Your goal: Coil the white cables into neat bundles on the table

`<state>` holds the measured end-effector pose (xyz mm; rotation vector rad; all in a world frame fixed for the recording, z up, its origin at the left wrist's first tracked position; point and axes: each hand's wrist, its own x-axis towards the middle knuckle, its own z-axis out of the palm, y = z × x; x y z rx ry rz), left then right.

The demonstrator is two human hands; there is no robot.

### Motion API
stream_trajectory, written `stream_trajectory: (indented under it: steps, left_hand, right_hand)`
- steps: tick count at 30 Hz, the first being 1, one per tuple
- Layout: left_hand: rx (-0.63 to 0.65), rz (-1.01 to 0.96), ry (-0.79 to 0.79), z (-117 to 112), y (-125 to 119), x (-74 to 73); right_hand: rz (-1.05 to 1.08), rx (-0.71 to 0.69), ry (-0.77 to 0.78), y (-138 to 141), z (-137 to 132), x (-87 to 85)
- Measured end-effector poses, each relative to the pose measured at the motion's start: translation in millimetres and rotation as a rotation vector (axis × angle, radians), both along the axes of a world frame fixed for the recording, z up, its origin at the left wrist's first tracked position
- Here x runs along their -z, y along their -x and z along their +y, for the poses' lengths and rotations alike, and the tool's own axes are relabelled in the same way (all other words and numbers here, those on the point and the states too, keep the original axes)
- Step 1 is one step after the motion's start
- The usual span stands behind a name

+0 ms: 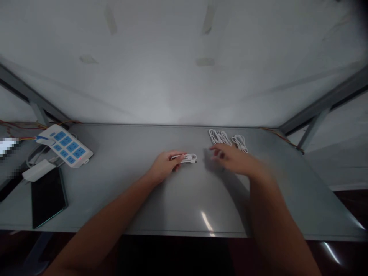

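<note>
My left hand (166, 165) rests on the grey table (129, 199) with its fingers closed on one end of a coiled white cable (188, 158). To its right hovers my right hand (230, 159), smeared by motion, so its fingers are unclear. It is just in front of two coiled white cable bundles, one (219, 136) at the back and another (240, 142) to the right of it.
A white power strip with blue sockets (65, 145) lies at the back left, with a white adapter (38, 170) and a dark tablet (47, 197) in front of it. Metal frame legs stand at both back corners. The table's front edge is near me.
</note>
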<state>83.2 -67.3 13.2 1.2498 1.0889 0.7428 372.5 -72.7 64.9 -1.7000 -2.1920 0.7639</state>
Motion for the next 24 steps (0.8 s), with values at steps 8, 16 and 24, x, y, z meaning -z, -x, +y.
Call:
stream_trajectory:
  steps: [8, 16, 24]
  left_hand:
    - [-0.138, -0.068, -0.060, 7, -3, 5.5]
    - [-0.450, -0.064, -0.047, 22, 5, 9.6]
    - [-0.473, -0.091, -0.063, 27, 13, 8.5]
  right_hand:
    - [-0.133, -0.175, -0.135, 90, 1, 27.2]
    - [-0.457, 0.392, -0.053, 47, 43, 34.7]
    - [-0.419, 0.627, 0.029, 23, 46, 33.4]
